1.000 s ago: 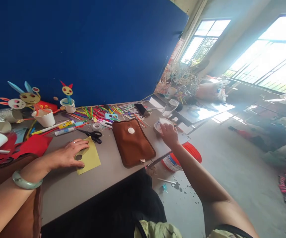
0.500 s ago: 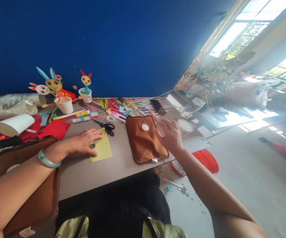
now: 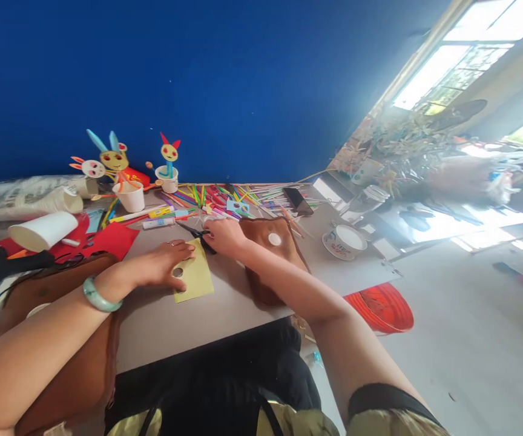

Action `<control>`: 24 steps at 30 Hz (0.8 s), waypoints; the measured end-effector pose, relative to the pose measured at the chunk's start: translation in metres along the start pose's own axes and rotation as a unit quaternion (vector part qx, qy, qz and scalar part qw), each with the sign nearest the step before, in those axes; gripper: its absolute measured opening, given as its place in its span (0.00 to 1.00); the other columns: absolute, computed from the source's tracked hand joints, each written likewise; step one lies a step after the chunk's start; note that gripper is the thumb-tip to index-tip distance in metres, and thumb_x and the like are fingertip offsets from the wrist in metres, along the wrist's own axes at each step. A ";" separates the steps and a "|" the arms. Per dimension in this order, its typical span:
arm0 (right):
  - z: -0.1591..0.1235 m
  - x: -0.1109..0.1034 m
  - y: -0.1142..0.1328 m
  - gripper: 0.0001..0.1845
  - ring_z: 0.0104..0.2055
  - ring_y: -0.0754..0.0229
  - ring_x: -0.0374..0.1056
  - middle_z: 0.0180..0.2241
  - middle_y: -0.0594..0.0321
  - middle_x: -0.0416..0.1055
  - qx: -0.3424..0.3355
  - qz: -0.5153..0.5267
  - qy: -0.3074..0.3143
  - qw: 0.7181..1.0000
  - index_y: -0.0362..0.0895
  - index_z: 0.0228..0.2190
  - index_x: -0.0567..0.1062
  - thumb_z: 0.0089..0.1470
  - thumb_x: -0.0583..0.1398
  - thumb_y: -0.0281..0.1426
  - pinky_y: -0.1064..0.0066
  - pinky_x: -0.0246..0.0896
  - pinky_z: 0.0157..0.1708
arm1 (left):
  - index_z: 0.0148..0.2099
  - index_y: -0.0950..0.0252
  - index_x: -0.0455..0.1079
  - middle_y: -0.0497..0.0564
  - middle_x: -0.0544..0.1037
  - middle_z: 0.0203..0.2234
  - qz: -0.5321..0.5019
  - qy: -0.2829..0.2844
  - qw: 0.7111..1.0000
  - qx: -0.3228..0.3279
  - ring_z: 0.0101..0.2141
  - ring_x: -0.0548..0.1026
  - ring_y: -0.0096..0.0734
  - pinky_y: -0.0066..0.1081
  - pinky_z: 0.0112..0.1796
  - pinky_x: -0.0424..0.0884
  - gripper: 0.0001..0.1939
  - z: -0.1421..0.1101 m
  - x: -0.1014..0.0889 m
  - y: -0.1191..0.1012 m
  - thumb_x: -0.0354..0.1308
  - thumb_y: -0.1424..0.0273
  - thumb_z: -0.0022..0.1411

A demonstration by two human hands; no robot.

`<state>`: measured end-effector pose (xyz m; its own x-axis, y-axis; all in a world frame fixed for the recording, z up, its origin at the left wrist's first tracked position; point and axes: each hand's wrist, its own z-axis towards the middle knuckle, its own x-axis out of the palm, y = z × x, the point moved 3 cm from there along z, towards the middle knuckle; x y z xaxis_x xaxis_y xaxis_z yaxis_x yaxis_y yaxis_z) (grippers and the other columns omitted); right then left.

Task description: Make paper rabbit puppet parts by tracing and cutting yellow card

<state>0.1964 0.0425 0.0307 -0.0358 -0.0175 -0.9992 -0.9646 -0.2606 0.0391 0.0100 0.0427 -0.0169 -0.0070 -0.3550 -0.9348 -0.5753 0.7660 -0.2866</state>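
My left hand [image 3: 164,265] lies flat, fingers spread, on a yellow paper sheet [image 3: 195,280] that has a round hole cut in it. My right hand [image 3: 224,235] has crossed over the brown pouch [image 3: 274,242] and sits curled over the handles of the black scissors [image 3: 190,231] just behind the yellow sheet. The blades stick out to the left of my fingers. Whether my fingers are inside the handles is hidden. A green bangle [image 3: 99,298] is on my left wrist.
Coloured pens and sticks [image 3: 207,197] litter the back of the grey table [image 3: 225,303]. Paper cups [image 3: 129,195] with paper animal faces stand at back left beside red paper [image 3: 107,237]. A white bowl [image 3: 344,241], a phone [image 3: 298,200] and a red bucket [image 3: 382,307] lie right.
My right hand left the white bowl, swept left over the brown pouch and landed on the scissors. My left hand stayed on the yellow sheet. The view turned left.
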 end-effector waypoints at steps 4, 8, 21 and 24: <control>0.004 0.020 -0.008 0.13 0.46 0.50 0.74 0.42 0.54 0.81 -0.010 0.043 -0.065 0.997 0.42 0.45 0.76 0.66 0.55 0.33 0.62 0.57 0.46 | 0.63 0.65 0.68 0.61 0.66 0.66 -0.014 0.014 1.000 -0.018 0.67 0.59 0.54 0.44 0.65 0.58 0.38 0.002 -0.005 -0.006 0.68 0.58 0.52; 0.000 0.035 -0.019 0.10 0.44 0.51 0.73 0.40 0.54 0.80 -0.035 0.072 -0.102 0.992 0.42 0.41 0.76 0.66 0.55 0.31 0.62 0.53 0.46 | 0.61 0.63 0.69 0.59 0.66 0.66 -0.026 0.006 0.999 -0.022 0.67 0.60 0.52 0.45 0.65 0.59 0.36 0.002 -0.007 -0.010 0.65 0.58 0.52; -0.038 -0.032 -0.030 0.15 0.44 0.54 0.69 0.40 0.58 0.76 -0.073 0.075 -0.345 0.933 0.45 0.49 0.73 0.69 0.50 0.34 0.58 0.54 0.52 | 0.64 0.61 0.68 0.57 0.66 0.67 -0.027 0.003 0.999 -0.028 0.69 0.57 0.56 0.49 0.65 0.60 0.38 0.000 0.004 0.007 0.65 0.55 0.53; -0.079 -0.069 -0.080 0.19 0.46 0.52 0.69 0.44 0.56 0.72 0.012 0.062 -0.497 0.866 0.47 0.55 0.69 0.70 0.46 0.33 0.52 0.60 0.51 | 0.65 0.62 0.68 0.58 0.67 0.66 -0.015 0.015 0.999 -0.034 0.68 0.57 0.56 0.49 0.65 0.59 0.40 0.002 0.006 0.007 0.65 0.53 0.52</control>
<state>0.2965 -0.0119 0.0969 -0.3342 0.7982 -0.5012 -0.9423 -0.2953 0.1580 0.0070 0.0470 -0.0245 -0.0120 -0.3942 -0.9189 -0.6303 0.7164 -0.2991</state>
